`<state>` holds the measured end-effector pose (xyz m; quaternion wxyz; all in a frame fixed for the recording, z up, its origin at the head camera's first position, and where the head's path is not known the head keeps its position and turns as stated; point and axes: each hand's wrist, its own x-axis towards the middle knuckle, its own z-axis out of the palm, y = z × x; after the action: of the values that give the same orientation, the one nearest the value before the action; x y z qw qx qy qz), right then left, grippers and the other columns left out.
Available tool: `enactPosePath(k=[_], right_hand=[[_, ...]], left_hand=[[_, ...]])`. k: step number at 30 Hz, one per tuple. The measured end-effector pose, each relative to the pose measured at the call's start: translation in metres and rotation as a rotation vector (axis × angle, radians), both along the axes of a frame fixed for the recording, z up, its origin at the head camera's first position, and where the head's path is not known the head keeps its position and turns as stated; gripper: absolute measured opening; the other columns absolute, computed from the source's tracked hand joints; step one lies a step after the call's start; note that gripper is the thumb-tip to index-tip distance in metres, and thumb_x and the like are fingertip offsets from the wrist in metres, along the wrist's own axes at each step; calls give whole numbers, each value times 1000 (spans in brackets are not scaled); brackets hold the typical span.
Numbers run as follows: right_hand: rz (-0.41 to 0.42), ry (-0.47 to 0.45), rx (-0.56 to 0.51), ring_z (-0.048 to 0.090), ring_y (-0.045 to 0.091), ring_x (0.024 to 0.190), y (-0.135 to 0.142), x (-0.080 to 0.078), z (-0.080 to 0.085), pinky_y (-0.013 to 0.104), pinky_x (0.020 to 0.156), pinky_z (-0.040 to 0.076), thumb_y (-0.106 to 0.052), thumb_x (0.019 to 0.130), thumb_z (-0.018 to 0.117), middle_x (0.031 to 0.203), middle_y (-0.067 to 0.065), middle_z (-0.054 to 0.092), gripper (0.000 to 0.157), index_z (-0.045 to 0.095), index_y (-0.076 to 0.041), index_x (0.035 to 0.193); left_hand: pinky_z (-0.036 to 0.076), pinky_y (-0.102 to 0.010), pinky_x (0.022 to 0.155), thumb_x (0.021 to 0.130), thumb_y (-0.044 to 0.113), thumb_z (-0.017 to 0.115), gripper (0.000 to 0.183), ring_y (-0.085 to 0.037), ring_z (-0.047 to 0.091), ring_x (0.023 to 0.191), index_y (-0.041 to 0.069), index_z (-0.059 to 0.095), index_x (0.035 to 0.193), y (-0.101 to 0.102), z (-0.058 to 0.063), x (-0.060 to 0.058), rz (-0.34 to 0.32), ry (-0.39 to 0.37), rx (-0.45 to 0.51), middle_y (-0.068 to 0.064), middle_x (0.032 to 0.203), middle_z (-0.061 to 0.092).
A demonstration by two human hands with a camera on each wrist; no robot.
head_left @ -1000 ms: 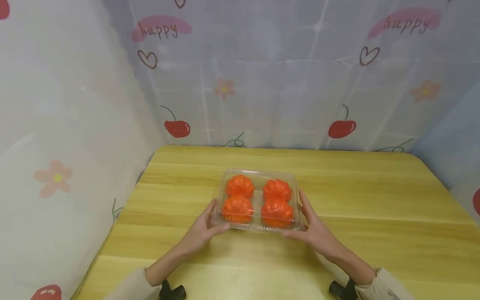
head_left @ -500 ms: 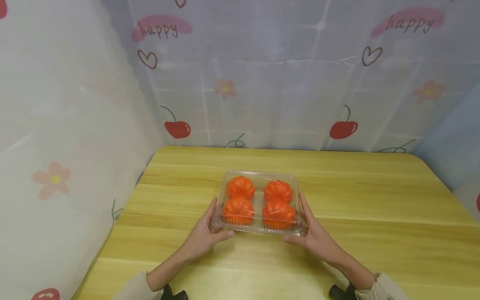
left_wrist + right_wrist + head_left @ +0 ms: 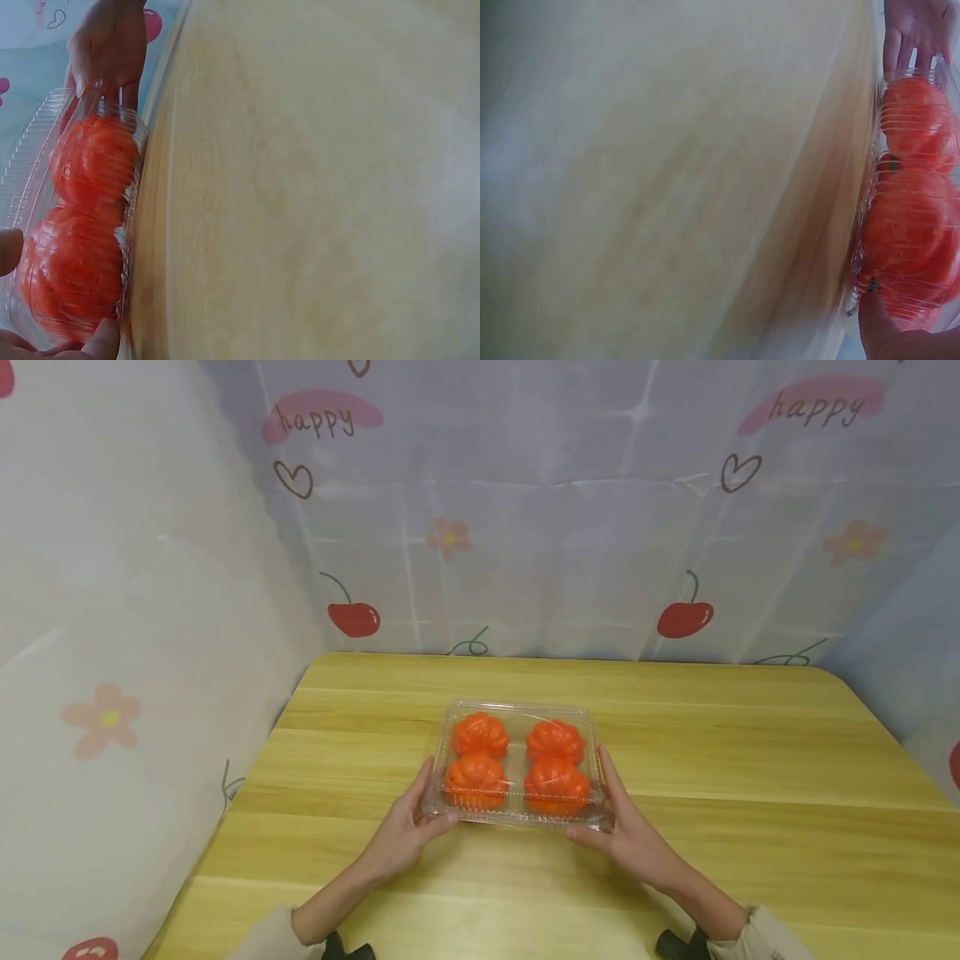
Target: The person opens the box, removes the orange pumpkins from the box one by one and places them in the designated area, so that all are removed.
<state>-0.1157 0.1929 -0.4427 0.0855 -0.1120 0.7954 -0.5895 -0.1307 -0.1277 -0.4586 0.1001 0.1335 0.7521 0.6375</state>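
A clear plastic clamshell box [image 3: 517,817] is held up in front of the body, tilted slightly. Inside sit several ribbed, orange-red, pumpkin-like pieces [image 3: 477,781], arranged in two columns; a pair of them [image 3: 71,262] shows through the wall in the left wrist view. My left hand [image 3: 401,833] grips the box's left end, thumb at the front edge and fingers along the side. At the opposite end my right hand [image 3: 637,839] holds it the same way. The right thumb [image 3: 877,326] presses near the box's lower edge in the right wrist view.
The box is over a light wood-grain table [image 3: 300,827]. Behind stands a pale curtain [image 3: 540,527] printed with cherries, hearts and flowers, and another printed sheet [image 3: 135,610] hangs at the left. Black wrist mounts [image 3: 348,947] show below the sleeves.
Over the last second the box has come very slightly toward the body. My left thumb has shifted a little up against the front edge. Both hands keep their hold.
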Motion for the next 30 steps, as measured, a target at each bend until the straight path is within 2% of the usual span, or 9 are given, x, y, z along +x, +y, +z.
enactPosePath(k=[3, 10, 17, 24, 30], right_hand=[[3, -15, 2, 32, 51, 136, 1, -1, 1, 71, 103, 28, -22, 88, 76, 162, 24, 4, 111, -10, -30, 158], [16, -38, -6, 45, 47, 128, 1, -2, -1, 65, 101, 38, -21, 89, 75, 159, 28, 13, 109, -9, -31, 158], [13, -52, -11, 48, 45, 125, 1, -2, 1, 57, 96, 46, -20, 89, 74, 158, 29, 14, 108, -9, -32, 158], [11, -37, -20, 38, 51, 132, 0, -2, 1, 64, 101, 38, -19, 89, 74, 158, 30, 14, 108, -8, -30, 158], [10, -37, -25, 31, 52, 136, 0, -2, 1, 67, 104, 31, -19, 89, 74, 160, 28, 8, 109, -10, -29, 158]], left_hand=[[19, -46, 115, 95, 15, 66, 89, -30, 20, 146, 3, 4, 158, 0, 0, 1, 8, 2, -15, -12, 161, 20], [10, -49, 117, 99, 18, 60, 84, -31, 10, 148, 3, 3, 158, -1, 0, 2, -2, -8, -16, -14, 162, 12], [6, -48, 116, 102, 18, 55, 79, -34, 3, 148, -2, 1, 156, -3, 0, 2, -45, 0, 4, -18, 162, 2], [8, -43, 117, 104, 16, 49, 73, -31, 5, 148, -1, 0, 156, -5, 1, 2, -65, -23, -5, -17, 162, 0], [12, -41, 116, 105, 12, 45, 71, -30, 11, 147, -1, -2, 156, -5, 3, 2, -75, -47, 4, -18, 161, 6]])
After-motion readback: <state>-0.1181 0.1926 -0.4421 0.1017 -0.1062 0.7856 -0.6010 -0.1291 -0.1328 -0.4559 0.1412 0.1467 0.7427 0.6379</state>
